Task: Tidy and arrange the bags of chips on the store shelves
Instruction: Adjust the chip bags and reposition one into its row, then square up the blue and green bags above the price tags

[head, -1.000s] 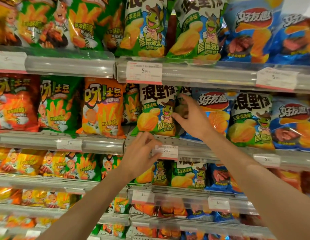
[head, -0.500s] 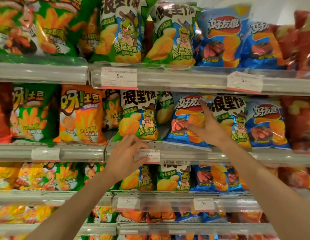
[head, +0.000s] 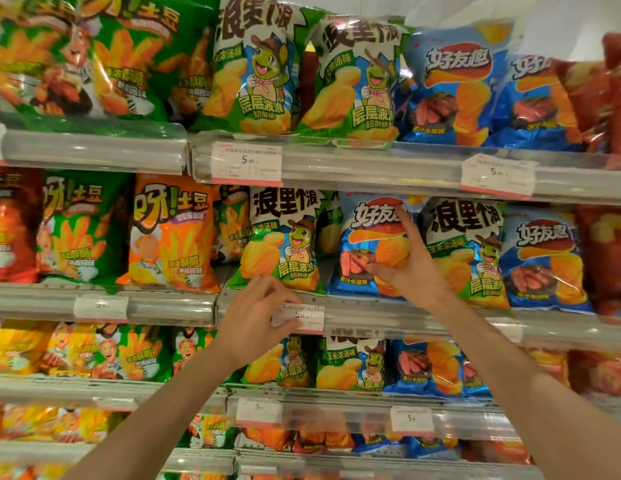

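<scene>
Along the second shelf [head: 104, 299] from the top, reading from the left, stand a red bag at the edge, a green fries bag [head: 77, 226] and an orange fries bag [head: 174, 237], all upright and untouched. Next comes the green wavy-chip bag [head: 281, 244] with the cartoon turtle, its bottom edge just above the left hand [head: 253, 323]. That hand has stayed where it was a second ago, its thumb and curled fingers pinching the price tag [head: 304, 318] clipped to the shelf rail, so the label is probably being straightened or steadied. To the right stands the blue steak-flavour bag [head: 361, 244]. A second ago the right hand [head: 406, 268] reached in beside the turtle bag, with the blue bag half hidden behind it; since then the blue bag has come to the front and faces outward, and the hand now lies spread on its face, fingers nearly straight, index tip up at the logo and thumb low on the picture, pressing rather than gripping. Beyond it a second turtle bag [head: 472, 251] leans slightly, then another blue bag [head: 544, 258] and a red one. By this reading the blue bag is nearly faced up, though green and blue bags alternate along this row, so regrouping seems left to do.
</scene>
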### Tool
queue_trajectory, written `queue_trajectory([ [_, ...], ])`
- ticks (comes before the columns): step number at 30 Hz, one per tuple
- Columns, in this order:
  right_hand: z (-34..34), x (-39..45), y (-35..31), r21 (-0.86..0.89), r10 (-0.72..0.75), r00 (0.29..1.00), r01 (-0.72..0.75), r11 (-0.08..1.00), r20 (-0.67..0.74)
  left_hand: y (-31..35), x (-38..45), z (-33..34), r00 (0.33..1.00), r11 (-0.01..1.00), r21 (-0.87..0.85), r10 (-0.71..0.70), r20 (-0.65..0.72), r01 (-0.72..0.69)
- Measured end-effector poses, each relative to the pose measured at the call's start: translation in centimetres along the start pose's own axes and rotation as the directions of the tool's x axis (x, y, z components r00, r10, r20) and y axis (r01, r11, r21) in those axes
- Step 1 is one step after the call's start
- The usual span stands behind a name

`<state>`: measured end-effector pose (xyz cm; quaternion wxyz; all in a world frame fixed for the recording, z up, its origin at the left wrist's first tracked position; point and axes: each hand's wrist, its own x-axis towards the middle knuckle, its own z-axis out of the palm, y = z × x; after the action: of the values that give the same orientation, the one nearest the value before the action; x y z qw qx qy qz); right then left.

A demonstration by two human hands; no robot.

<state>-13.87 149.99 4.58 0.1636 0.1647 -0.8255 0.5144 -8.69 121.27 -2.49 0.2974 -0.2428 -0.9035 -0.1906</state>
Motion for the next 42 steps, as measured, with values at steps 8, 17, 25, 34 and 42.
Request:
queue_trajectory([
  [8,0.7,1.0,0.2,-0.026,0.053,0.996,-0.051,0.998,0.069,-0.1,0.0,0.1,1.000,1.000,-0.011,-0.001,0.009,0.001],
  [17,2.2,-3.2,0.0,-0.396,-0.143,0.948,0.020,0.918,-0.283,0.0,-1.4,1.1,0.996,0.998,0.047,0.036,-0.085,-0.032],
  [25,8.1,-12.2,3.7,-0.642,-0.275,0.914,0.020,0.767,-0.299,0.4,-3.4,2.1,0.989,0.999,-0.004,0.042,-0.144,-0.043],
  [34,9.2,-17.1,5.5,-0.700,-0.139,0.981,0.002,0.714,-0.139,1.9,-6.5,3.9,0.990,0.999,-0.037,0.021,-0.137,-0.027],
  [42,4.9,-17.6,7.6,-0.554,-0.215,0.977,0.188,0.811,0.016,7.5,-7.2,6.5,0.967,0.976,-0.003,-0.216,-0.133,0.217],
])
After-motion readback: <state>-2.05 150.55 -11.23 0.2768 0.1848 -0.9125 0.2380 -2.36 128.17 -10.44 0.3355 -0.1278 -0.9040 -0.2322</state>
